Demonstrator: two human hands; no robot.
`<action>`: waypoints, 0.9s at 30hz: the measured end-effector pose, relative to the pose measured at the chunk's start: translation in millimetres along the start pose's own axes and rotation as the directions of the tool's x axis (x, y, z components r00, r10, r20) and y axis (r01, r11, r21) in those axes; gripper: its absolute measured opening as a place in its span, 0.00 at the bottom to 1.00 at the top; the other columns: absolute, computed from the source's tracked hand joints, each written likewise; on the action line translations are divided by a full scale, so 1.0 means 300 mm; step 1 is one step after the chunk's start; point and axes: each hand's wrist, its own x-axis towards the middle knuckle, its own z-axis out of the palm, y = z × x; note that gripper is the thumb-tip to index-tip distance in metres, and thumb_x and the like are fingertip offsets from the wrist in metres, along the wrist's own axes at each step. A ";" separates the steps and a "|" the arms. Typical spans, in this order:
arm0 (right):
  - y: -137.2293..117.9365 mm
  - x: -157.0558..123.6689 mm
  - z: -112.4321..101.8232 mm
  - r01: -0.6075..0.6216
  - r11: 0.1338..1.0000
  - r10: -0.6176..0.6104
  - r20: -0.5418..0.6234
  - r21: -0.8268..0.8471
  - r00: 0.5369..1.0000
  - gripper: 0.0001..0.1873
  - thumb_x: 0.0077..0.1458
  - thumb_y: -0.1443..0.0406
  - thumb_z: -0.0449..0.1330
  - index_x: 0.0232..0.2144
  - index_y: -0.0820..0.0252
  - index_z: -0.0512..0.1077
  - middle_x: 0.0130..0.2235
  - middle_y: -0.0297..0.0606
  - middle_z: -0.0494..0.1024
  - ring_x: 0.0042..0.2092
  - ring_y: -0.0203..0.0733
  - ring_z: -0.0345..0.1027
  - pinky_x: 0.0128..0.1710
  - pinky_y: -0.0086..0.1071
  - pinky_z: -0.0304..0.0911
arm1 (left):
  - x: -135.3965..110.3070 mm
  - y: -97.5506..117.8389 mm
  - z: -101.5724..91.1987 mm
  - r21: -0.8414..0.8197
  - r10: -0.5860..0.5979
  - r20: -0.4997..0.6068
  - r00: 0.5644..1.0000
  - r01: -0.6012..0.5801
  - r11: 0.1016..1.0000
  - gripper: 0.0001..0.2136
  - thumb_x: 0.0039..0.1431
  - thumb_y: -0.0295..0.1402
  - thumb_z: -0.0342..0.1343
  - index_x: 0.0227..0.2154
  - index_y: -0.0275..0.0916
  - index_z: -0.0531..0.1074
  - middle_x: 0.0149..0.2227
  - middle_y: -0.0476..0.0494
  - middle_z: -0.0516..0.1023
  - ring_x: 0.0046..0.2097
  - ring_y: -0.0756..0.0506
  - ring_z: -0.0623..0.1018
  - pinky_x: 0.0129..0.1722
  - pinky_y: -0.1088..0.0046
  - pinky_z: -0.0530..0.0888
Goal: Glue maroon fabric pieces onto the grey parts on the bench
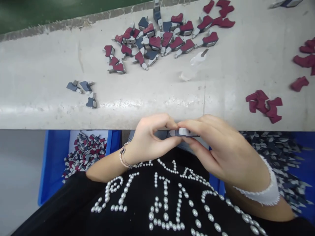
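Between my two hands, just off the table's front edge, is a small grey and white plastic part. My left hand pinches its left end with thumb and forefinger. On the other side, the thumb and forefinger of my right hand close on the right end. Fingers cover much of the part, so its full shape is hidden. Beyond my hands, a pile of small grey parts with dark red pieces on them lies across the back of the table.
The pale table runs across the view. Several loose dark red pieces lie at right, and grey parts at left. Blue bins stand below: the left bin with red and grey parts, the right with grey parts.
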 end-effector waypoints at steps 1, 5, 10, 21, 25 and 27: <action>-0.003 -0.002 -0.001 -0.017 1.000 0.017 0.001 0.015 1.000 0.14 0.64 0.71 0.55 0.52 0.60 0.65 0.41 0.37 0.73 0.39 0.35 0.62 0.41 0.33 0.61 | -0.002 0.003 0.002 0.005 -0.007 -0.004 1.000 0.007 1.000 0.09 0.49 0.22 0.66 0.27 0.38 0.70 0.25 0.52 0.76 0.27 0.53 0.75 0.27 0.79 0.75; -0.007 -0.006 -0.014 -0.078 0.996 0.078 0.013 0.030 0.997 0.16 0.64 0.72 0.55 0.53 0.56 0.65 0.40 0.32 0.73 0.41 0.30 0.64 0.42 0.26 0.60 | -0.011 0.001 0.008 -0.006 -0.017 -0.023 1.000 0.017 1.000 0.09 0.50 0.23 0.66 0.27 0.38 0.70 0.26 0.52 0.75 0.28 0.53 0.75 0.28 0.79 0.74; -0.010 -0.001 -0.020 -0.090 0.996 0.091 0.037 -0.021 0.995 0.14 0.66 0.69 0.55 0.53 0.56 0.67 0.46 0.31 0.74 0.47 0.27 0.68 0.48 0.20 0.60 | -0.020 -0.002 -0.006 -0.033 -0.141 0.105 0.984 0.145 0.989 0.07 0.56 0.29 0.63 0.28 0.38 0.69 0.30 0.51 0.76 0.32 0.52 0.76 0.33 0.77 0.74; 0.013 0.088 0.022 -0.294 0.938 0.272 0.133 0.187 0.953 0.13 0.67 0.60 0.54 0.50 0.53 0.72 0.48 0.33 0.76 0.47 0.33 0.69 0.48 0.27 0.63 | -0.027 -0.042 -0.039 -0.113 -0.234 0.031 0.972 0.236 0.965 0.09 0.56 0.34 0.63 0.28 0.38 0.69 0.28 0.51 0.73 0.30 0.52 0.72 0.31 0.75 0.70; 0.008 0.126 -0.043 -0.320 0.893 0.251 0.240 0.317 0.938 0.14 0.63 0.55 0.59 0.46 0.54 0.76 0.46 0.35 0.78 0.46 0.35 0.73 0.46 0.25 0.68 | -0.038 0.020 -0.159 -0.210 -0.306 0.196 0.932 0.344 0.915 0.14 0.53 0.35 0.67 0.42 0.41 0.74 0.43 0.43 0.79 0.46 0.45 0.80 0.49 0.67 0.77; -0.004 0.125 -0.077 -0.338 0.851 0.275 0.208 0.401 0.939 0.16 0.61 0.53 0.61 0.45 0.55 0.75 0.46 0.37 0.78 0.45 0.36 0.74 0.45 0.25 0.70 | -0.046 0.063 -0.219 -0.426 -0.309 0.197 0.931 0.365 0.828 0.20 0.55 0.34 0.66 0.51 0.46 0.71 0.57 0.42 0.75 0.58 0.40 0.76 0.59 0.61 0.73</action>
